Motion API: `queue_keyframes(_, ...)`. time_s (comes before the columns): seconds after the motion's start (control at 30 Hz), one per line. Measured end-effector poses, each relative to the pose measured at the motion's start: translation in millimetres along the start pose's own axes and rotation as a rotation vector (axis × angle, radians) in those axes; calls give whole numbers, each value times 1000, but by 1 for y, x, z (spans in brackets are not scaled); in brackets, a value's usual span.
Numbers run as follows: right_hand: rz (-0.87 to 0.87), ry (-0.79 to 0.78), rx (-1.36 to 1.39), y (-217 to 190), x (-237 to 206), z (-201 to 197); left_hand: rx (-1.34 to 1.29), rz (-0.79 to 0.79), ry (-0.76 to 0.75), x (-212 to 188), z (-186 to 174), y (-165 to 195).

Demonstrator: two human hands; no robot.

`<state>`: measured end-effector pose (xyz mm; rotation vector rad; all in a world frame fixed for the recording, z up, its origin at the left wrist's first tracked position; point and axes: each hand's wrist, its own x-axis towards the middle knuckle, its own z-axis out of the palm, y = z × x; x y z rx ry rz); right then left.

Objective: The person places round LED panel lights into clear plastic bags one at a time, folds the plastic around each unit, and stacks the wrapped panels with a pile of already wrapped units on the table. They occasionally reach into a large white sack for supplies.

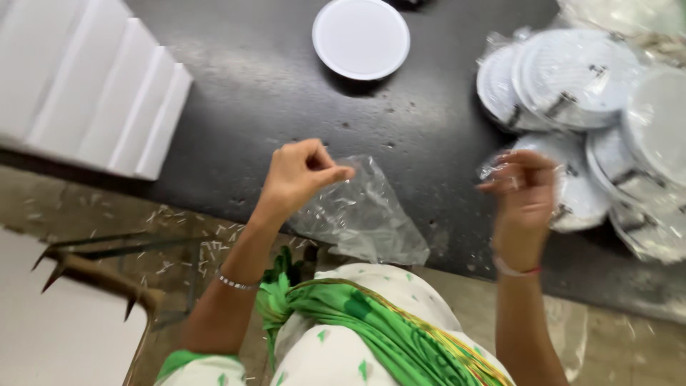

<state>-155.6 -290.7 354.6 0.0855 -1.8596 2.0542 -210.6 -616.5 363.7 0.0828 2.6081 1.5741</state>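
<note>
Black speckled stone worktop (286, 93), L hand (300, 175) pinching clear crinkled plastic bag (364, 214), R hand (525, 189) blurred, grip can't tell, near bagged white round discs (572, 78), beige floor w/ debris (107, 207)

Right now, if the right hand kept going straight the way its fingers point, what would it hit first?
The right hand, blurred, points up and left; beyond its fingertips lies bare black tabletop, so probably only that. The bagged white discs sit just right of that line. Depth is unclear.

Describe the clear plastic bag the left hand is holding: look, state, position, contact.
The clear plastic bag is thin, transparent, crinkled film with glossy creases. It looks empty and slack. The left hand pinches its upper edge between thumb and fingertips, and it hangs over the near edge of the dark table.
</note>
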Motion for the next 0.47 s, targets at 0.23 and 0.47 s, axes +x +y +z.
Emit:
queue_keyframes(0.23,-974,-529,-846,-48,41,145,125,108,172,16,-45,16)
queue_keyframes(0.47,-414,-603,-87,-10,116,177,-418,165,-7,10,-114,1)
